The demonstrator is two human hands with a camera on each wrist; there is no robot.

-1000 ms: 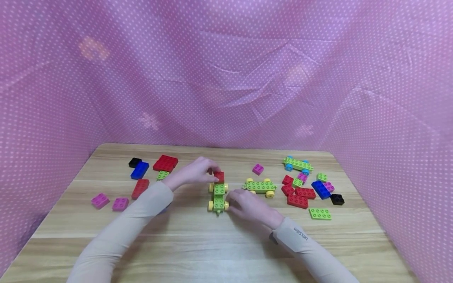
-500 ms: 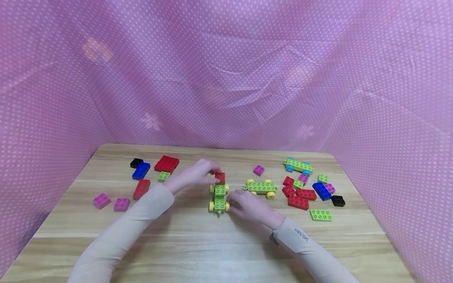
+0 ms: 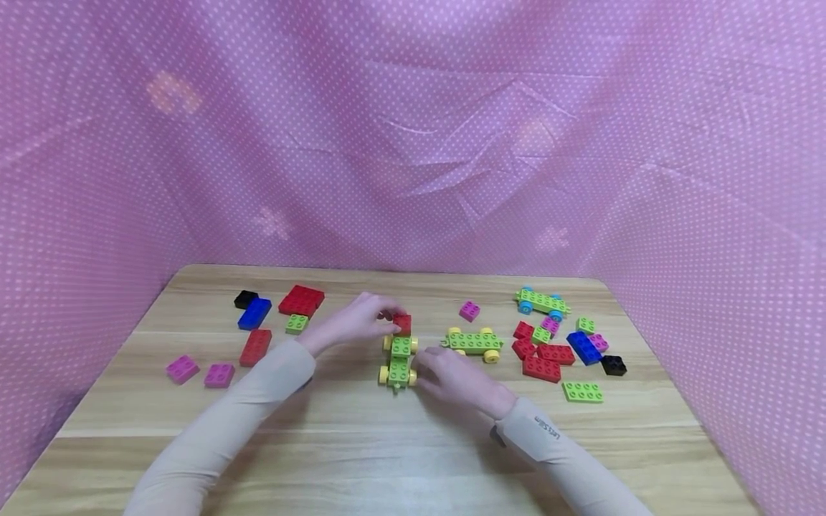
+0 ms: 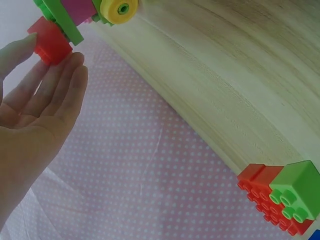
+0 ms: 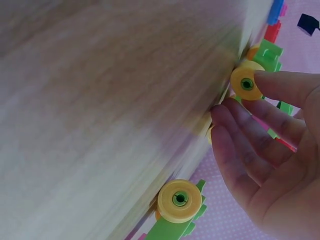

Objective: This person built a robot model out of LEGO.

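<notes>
A green car (image 3: 398,358) with yellow wheels stands mid-table on the wooden table (image 3: 387,451). My left hand (image 3: 361,319) pinches a small red brick (image 3: 403,324) at the car's far end. In the left wrist view the red brick (image 4: 50,40) sits between thumb and fingers, against the green chassis (image 4: 65,22) near a yellow wheel (image 4: 121,8). My right hand (image 3: 452,376) rests on the car's right side. In the right wrist view its fingertips (image 5: 270,85) touch a yellow wheel (image 5: 246,82).
To the right lie a second yellow-wheeled green car (image 3: 473,341), a blue-wheeled one (image 3: 543,301), red bricks (image 3: 542,367) and a green plate (image 3: 582,391). At left are a red plate (image 3: 301,300), a blue brick (image 3: 254,313) and magenta bricks (image 3: 182,368). Pink dotted cloth (image 3: 413,143) walls the table.
Both hands stay at the green car. The left hand's fingers have shifted slightly around the red brick.
</notes>
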